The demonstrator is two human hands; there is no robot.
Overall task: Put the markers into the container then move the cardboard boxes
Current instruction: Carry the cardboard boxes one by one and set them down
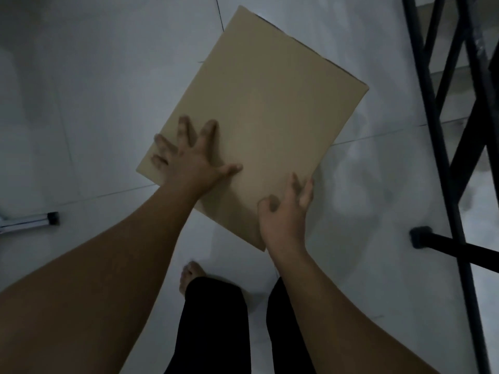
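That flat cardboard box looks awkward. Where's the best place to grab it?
Probably by its two long edges, one hand coming from each side. The cardboard box is flat, wide and thin, so nothing on its face offers a hold; the left hand lies spread on top, the right hand curls at the near edge.

The flat tan cardboard box (259, 109) under my hands is plain brown paperboard, matt and smooth, with no print or tape showing on its face. My bare left hand (189, 160) lies flat on that dry surface, and my bare right hand (286, 214) curls at its near edge. The pale tiled floor (94, 90) looks glazed and glossy, with soft hazy reflections and thin dark grout lines. The black frame (442, 136) at the right looks like painted metal, dull in finish. A chrome tube (24, 222) at the left shines, capped in black. My black trousers (213, 325) are matt cloth.
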